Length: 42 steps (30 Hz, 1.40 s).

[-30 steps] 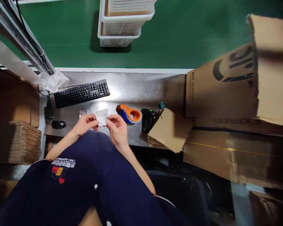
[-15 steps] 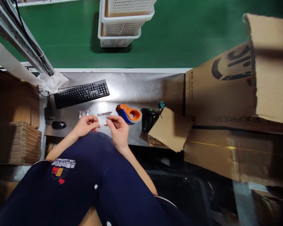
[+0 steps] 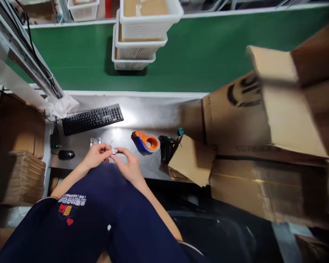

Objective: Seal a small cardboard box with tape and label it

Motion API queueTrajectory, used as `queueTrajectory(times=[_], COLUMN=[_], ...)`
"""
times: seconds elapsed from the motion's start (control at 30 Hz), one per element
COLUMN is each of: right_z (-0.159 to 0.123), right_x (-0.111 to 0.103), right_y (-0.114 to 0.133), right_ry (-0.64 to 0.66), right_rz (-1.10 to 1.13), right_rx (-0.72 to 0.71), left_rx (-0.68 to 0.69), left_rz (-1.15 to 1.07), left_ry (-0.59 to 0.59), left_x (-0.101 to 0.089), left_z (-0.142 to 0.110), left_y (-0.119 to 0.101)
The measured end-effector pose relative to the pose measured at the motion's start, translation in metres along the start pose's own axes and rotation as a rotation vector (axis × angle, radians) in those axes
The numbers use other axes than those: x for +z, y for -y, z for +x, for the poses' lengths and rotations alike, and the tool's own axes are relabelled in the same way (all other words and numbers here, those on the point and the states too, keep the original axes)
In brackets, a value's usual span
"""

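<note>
Close to the front edge of the metal bench (image 3: 150, 109), a small white barcoded packet (image 3: 114, 150) is pinched between both hands, mostly covered by fingers. My left hand (image 3: 97, 156) grips its left side with thumb and fingertips. From the right, my right hand (image 3: 128, 165) closes thumb and forefinger on it. The packet looks bunched or folded, with a bit sticking up. Just behind my left hand lies a clear plastic packet (image 3: 95, 141). An orange and blue tape dispenser (image 3: 146, 141) rests on the bench to the right of my hands.
A black keyboard (image 3: 92, 118) and mouse (image 3: 66, 155) occupy the left. Right of the tape stand a black scanner (image 3: 166, 149), cardboard pieces (image 3: 193, 157) and a large open carton (image 3: 235, 124). Stacked white baskets (image 3: 137, 51) sit on the green surface (image 3: 208, 62) beyond.
The packet was held flat with its barcode showing; now it is bunched between the fingertips. My right hand has moved left, closer to my left hand. The view has tilted up.
</note>
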State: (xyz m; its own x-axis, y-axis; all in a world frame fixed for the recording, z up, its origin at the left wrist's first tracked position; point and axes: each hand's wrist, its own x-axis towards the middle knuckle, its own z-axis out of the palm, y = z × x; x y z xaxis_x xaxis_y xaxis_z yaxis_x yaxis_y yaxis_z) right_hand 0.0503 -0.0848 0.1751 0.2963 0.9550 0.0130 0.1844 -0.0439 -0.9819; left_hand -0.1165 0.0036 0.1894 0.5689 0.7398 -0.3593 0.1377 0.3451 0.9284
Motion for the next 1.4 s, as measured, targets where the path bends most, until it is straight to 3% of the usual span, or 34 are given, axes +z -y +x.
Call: queueTrajectory(times=[0.13, 0.27, 0.47, 0.6, 0.77, 0.87, 1.07, 1.2, 1.4], right_z=[0.004, 0.020, 0.020, 0.011, 0.007, 0.007, 0.000, -0.005, 0.004], right_x=[0.001, 0.000, -0.002, -0.002, -0.005, -0.006, -0.004, -0.002, -0.001], right_y=[-0.006, -0.026, -0.029, -0.028, -0.027, -0.022, -0.027, -0.029, -0.029], right_ry=[0.003, -0.061, -0.154, -0.194, -0.096, -0.051, -0.056, -0.083, -0.118], right_rz=[0.150, 0.188, 0.194, 0.047, -0.260, -0.366, -0.393, -0.415, -0.433], right_rx=[0.188, 0.187, 0.067, -0.072, -0.375, -0.440, -0.387, -0.331, -0.277], left_rx=[0.033, 0.104, 0.120, 0.158, 0.185, 0.233, 0.358, 0.331, 0.290], left_rz=[0.079, 0.099, 0.048, 0.109, 0.356, 0.418, 0.515, 0.473, 0.424], left_ry=[0.009, -0.078, -0.200, -0.303, -0.373, -0.332, -0.267, -0.201, -0.299], left_x=[0.007, 0.009, 0.013, 0.019, 0.021, 0.021, 0.021, 0.022, 0.027], left_z=[0.001, 0.015, 0.019, 0.015, 0.014, 0.012, 0.012, 0.010, 0.011], left_y=[0.005, 0.023, 0.030, 0.027, 0.018, 0.007, 0.010, 0.016, 0.021])
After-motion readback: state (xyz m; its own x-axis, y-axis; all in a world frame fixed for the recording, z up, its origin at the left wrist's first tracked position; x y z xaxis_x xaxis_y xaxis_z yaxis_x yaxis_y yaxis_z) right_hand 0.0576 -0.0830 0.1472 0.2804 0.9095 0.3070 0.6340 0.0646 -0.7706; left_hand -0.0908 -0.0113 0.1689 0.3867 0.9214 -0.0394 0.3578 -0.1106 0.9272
